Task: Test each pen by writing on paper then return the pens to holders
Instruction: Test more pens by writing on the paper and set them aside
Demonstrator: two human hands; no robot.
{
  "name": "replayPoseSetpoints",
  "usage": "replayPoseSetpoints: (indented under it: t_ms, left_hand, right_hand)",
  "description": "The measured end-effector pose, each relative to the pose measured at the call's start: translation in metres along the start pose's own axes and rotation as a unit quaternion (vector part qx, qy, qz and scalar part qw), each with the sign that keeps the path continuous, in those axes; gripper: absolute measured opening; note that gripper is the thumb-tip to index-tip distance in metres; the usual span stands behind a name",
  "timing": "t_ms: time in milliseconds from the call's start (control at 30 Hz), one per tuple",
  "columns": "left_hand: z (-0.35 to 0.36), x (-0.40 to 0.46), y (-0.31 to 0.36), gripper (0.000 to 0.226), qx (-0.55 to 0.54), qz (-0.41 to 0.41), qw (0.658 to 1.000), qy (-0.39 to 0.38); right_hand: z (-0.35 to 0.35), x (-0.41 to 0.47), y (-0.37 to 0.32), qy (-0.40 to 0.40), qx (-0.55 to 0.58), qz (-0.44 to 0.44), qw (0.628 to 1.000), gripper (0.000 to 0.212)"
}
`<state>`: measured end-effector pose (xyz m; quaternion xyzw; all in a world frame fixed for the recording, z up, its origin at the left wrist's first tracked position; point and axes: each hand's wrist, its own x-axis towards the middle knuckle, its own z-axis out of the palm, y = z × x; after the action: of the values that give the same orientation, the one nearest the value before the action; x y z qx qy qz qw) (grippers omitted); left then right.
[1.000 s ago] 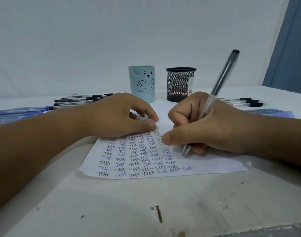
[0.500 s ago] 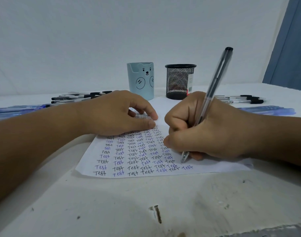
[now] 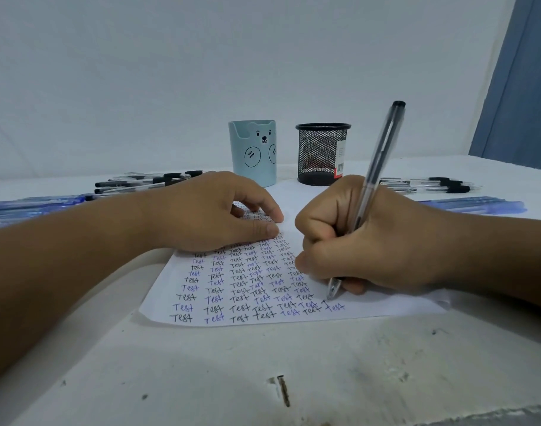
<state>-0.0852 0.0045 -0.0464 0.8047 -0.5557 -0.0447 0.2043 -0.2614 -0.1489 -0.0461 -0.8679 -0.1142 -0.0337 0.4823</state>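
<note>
A white sheet of paper [image 3: 386,307] lies on the table, filled with rows of the word "Test" in black and blue. My right hand [image 3: 386,244] grips a clear pen with a black cap end [image 3: 383,149], and its tip touches the paper near the lower right of the writing. Fingers bent, my left hand [image 3: 214,213] presses down on the upper part of the sheet. Behind the paper stand a light blue bear holder [image 3: 253,152] and a black mesh holder [image 3: 321,153].
Black-capped pens [image 3: 146,181] and blue pens [image 3: 32,207] lie in piles at the left. More black-capped pens [image 3: 432,184] and blue pens [image 3: 478,206] lie at the right. The white table [image 3: 263,370] is scuffed, with a nail mark near its front edge.
My right hand has brought the pen tip down and slightly right onto the paper, where a fresh stroke has begun. My left hand stays on the sheet.
</note>
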Motion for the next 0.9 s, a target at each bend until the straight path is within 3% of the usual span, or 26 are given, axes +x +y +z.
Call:
replayPoseSetpoints:
  t_ms: [200, 367, 900]
  left_hand:
    - [-0.0011, 0.0000, -0.0003, 0.032, 0.003, 0.007, 1.000, -0.008]
    - [-0.0011, -0.0001, -0.0003, 0.049, 0.007, -0.001, 1.000, -0.009]
    - [-0.0012, -0.0009, -0.0004, 0.050, 0.011, -0.008, 1.000, -0.012]
  right_hand:
    - [-0.0007, 0.0007, 0.0001, 0.005, -0.021, -0.010, 1.000, 0.051]
    - [-0.0021, 0.0003, 0.0007, 0.015, -0.023, -0.017, 0.999, 0.052]
    - [-0.0047, 0.0020, 0.0055, 0.007, -0.016, -0.031, 0.999, 0.053]
